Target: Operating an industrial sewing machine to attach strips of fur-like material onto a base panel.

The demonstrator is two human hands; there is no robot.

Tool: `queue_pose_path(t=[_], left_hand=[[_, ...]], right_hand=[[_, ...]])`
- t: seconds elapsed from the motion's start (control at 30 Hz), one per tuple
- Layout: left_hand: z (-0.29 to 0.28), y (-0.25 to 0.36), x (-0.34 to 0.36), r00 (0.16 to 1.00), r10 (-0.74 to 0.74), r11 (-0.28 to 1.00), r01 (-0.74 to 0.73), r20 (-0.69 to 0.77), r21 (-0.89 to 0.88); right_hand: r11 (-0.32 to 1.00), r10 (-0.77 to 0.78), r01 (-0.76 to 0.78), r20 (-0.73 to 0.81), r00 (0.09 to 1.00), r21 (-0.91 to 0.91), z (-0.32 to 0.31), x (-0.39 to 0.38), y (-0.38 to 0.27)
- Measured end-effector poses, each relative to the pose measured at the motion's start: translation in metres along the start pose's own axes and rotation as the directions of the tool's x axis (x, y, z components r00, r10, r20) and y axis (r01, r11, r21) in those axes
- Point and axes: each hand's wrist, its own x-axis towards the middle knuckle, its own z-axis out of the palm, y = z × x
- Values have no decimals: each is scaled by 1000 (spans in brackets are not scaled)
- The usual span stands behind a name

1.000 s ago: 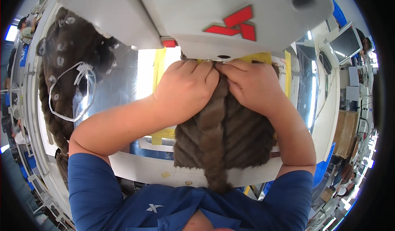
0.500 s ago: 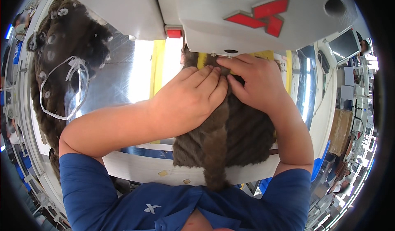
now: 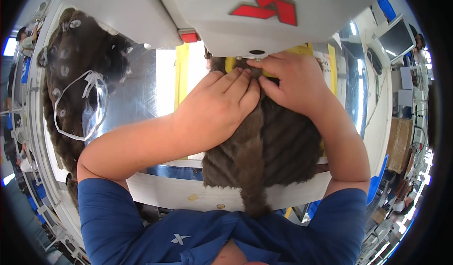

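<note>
A brown fur piece (image 3: 292, 147) with ridged pile lies under both my hands and hangs over the table's near edge. A narrow fur strip (image 3: 251, 161) runs down it toward my chest. My left hand (image 3: 214, 107) is closed on the fur, its fingers bunched together at the strip's upper end. Just to the right, my right hand (image 3: 299, 81) grips the fur with thumb and forefinger, close to the left fingertips. Above them looms the pale grey head of a sewing machine (image 3: 325, 10). The fur's far end passes beneath it, where the stitching spot is hidden.
At the left lies another dark fur piece (image 3: 66, 43) with pale spots, and a white cord loop (image 3: 57, 118) rests over it. Yellow tape (image 3: 182, 76) marks the shiny worktop. A monitor (image 3: 397, 39) and a cardboard box (image 3: 400, 140) stand at the right.
The whole view has shifted slightly, with the machine head sitting further left and higher. Both hands keep nearly the same grip at the same spot on the fur.
</note>
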Motion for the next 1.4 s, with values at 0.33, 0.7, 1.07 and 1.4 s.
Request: queue_pose_path(t=[0.33, 0.7, 1.07, 1.4], left_hand=[[2, -5, 10, 1000, -5, 995, 7, -22, 102], [-3, -15, 8, 999, -46, 992, 47, -17, 115], [-18, -18, 4, 981, -138, 989, 144, 137, -34], [-22, -59, -12, 981, -127, 961, 158, 148, -225]], right_hand=[[1000, -13, 12, -54, 998, -4, -3, 7, 14], [996, -61, 68, -133, 989, 49, 6, 25, 20], [989, 46, -27, -127, 991, 143, 9, 19, 23], [975, -208, 219, -196, 958, 32, 27, -10, -5]])
